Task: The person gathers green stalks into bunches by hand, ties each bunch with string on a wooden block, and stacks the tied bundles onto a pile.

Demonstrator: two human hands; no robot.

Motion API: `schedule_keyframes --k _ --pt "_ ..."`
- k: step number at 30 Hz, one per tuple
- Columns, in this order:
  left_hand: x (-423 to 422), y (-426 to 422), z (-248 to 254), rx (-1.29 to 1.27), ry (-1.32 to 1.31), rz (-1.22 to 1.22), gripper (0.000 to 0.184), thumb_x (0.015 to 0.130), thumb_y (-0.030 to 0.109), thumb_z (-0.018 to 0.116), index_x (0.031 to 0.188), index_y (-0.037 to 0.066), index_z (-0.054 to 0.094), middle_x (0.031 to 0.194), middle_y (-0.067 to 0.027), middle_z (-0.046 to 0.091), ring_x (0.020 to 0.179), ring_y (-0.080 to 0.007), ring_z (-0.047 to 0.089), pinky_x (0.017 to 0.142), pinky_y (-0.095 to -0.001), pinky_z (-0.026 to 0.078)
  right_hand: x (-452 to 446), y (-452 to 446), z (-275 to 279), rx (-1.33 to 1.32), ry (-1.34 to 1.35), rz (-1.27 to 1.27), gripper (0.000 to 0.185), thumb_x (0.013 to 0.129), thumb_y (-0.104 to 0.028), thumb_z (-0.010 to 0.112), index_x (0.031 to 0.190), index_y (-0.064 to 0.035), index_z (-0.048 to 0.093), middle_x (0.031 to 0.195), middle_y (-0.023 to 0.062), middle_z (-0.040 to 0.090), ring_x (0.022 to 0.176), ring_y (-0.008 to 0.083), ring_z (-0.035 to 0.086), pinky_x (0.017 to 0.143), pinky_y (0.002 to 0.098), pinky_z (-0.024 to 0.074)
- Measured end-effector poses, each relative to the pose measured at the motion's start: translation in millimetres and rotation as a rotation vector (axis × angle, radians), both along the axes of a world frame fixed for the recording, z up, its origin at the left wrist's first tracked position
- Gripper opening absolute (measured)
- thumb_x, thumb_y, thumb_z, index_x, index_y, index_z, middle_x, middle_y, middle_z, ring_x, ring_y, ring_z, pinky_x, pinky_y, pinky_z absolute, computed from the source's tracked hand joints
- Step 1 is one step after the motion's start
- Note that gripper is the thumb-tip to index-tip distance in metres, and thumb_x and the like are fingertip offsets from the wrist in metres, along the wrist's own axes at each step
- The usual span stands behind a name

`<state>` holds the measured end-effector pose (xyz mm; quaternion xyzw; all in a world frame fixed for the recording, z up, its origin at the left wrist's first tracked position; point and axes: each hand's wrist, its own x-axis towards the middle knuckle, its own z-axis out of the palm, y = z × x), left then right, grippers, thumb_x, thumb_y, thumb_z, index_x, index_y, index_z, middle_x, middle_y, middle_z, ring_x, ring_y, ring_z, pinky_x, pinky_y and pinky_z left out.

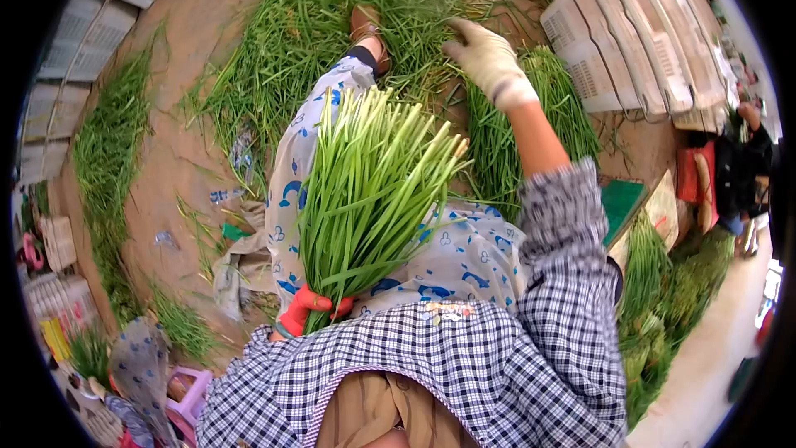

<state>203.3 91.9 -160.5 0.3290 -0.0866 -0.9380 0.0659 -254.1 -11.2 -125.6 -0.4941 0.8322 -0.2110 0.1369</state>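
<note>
A thick bundle of long green stalks (373, 191) lies over my lap, its pale cut ends pointing away from me. My left hand (311, 309), in a red glove, is wrapped round the leafy end of that bundle near my waist. My right hand (489, 58), in a whitish glove, is raised out to the right, past the pale ends, with fingers apart and nothing held. Just below it lies a pile of green stalks (531, 133). A plastic sheet with blue prints (464, 257) covers my legs.
Loose green leaves (282, 58) are heaped round my shoe (365, 25). White plastic crates (613, 41) stand at the upper right, grey crates (83, 41) at the left. A purple stool (192, 398) is at the lower left. Another person (738, 166) is at the far right.
</note>
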Motion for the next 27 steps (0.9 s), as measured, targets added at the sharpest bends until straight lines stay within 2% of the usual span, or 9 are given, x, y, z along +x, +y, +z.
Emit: schedule_keyframes --k 4,6,7,10,14,18,23,25,27 --pt "6 -4 -16 -0.034 -0.005 -0.09 0.065 0.063 0.02 0.075 0.119 -0.006 0.055 0.078 -0.015 0.062 0.059 -0.0193 0.054 0.05 -0.0277 0.044 77 71 69 -0.334 -0.609 0.083 0.017 0.091 -0.017 0.062 0.094 -0.0017 0.069 0.082 0.0093 0.069 0.068 0.0156 0.063 0.062 0.0262 0.0508" --pt "4 -7 -17 -0.051 0.0 -0.098 0.065 0.063 0.021 0.076 0.118 -0.006 0.055 0.078 -0.015 0.062 0.059 -0.0194 0.055 0.05 -0.028 0.044 101 83 70 -0.249 0.222 0.543 0.039 0.085 -0.045 0.065 0.084 -0.0052 0.067 0.068 0.0108 0.064 0.065 0.026 0.065 0.059 0.0384 0.051" --pt "3 -6 -17 -0.063 0.004 -0.086 0.065 0.063 0.021 0.076 0.118 -0.006 0.055 0.079 -0.0149 0.062 0.06 -0.0194 0.055 0.049 -0.0282 0.044 117 83 85 0.195 0.164 0.73 0.038 0.085 -0.043 0.065 0.086 -0.0053 0.064 0.072 0.0112 0.065 0.068 0.0264 0.066 0.06 0.0386 0.0511" --pt "-2 -6 -10 -0.099 -0.01 -0.087 0.064 0.063 0.02 0.076 0.118 -0.006 0.055 0.079 -0.0145 0.062 0.06 -0.0194 0.055 0.049 -0.0285 0.044 135 95 78 0.237 0.205 1.043 0.031 0.087 -0.037 0.064 0.086 -0.0054 0.062 0.074 0.0109 0.066 0.07 0.0275 0.067 0.061 0.0389 0.0519" --pt "-4 -14 -4 -0.219 0.045 -0.169 0.061 0.066 0.017 0.074 0.12 -0.004 0.055 0.079 -0.0126 0.061 0.06 -0.0185 0.055 0.05 -0.0284 0.044 70 83 107 -0.538 -0.73 0.83 0.023 0.092 -0.031 0.06 0.097 -0.0086 0.064 0.076 0.0083 0.064 0.069 0.019 0.064 0.07 0.0331 0.0539" --pt "-6 -10 -6 -0.165 0.027 -0.144 0.062 0.067 0.02 0.072 0.121 -0.002 0.054 0.079 -0.0114 0.06 0.058 -0.0172 0.053 0.052 -0.0271 0.043 9 46 128 -0.876 -0.894 0.055 0.024 0.09 -0.026 0.065 0.101 -0.0054 0.062 0.085 0.0048 0.06 0.077 0.0147 0.06 0.081 0.0313 0.0513" --pt "-10 -13 -1 -0.231 0.047 -0.182 0.063 0.066 0.023 0.072 0.121 -0.002 0.053 0.076 -0.0091 0.057 0.057 -0.0159 0.05 0.051 -0.0269 0.041 37 53 78 -0.162 0.333 0.408 0.042 0.083 -0.046 0.066 0.108 -0.0125 0.069 0.119 0.0068 0.065 0.116 0.0241 0.055 0.108 0.0466 0.0339" --pt "-8 -12 -4 -0.211 0.044 -0.181 0.06 0.067 0.024 0.071 0.119 -0.001 0.054 0.075 -0.0087 0.057 0.056 -0.0157 0.049 0.05 -0.0267 0.04 91 69 55 0.115 0.403 0.48 0.033 0.075 -0.039 0.072 0.101 -0.0185 0.073 0.128 0.0059 0.06 0.125 0.0261 0.049 0.113 0.0514 0.0192" --pt "-7 -12 -2 -0.203 0.044 -0.198 0.059 0.066 0.023 0.071 0.117 -0.001 0.054 0.075 -0.0085 0.056 0.057 -0.0155 0.049 0.051 -0.0265 0.04 116 78 -9 -0.071 0.4 0.355 0.033 0.073 -0.045 0.071 0.094 -0.0202 0.076 0.131 0.0039 0.059 0.13 0.0257 0.044 0.115 0.0522 0.0124"
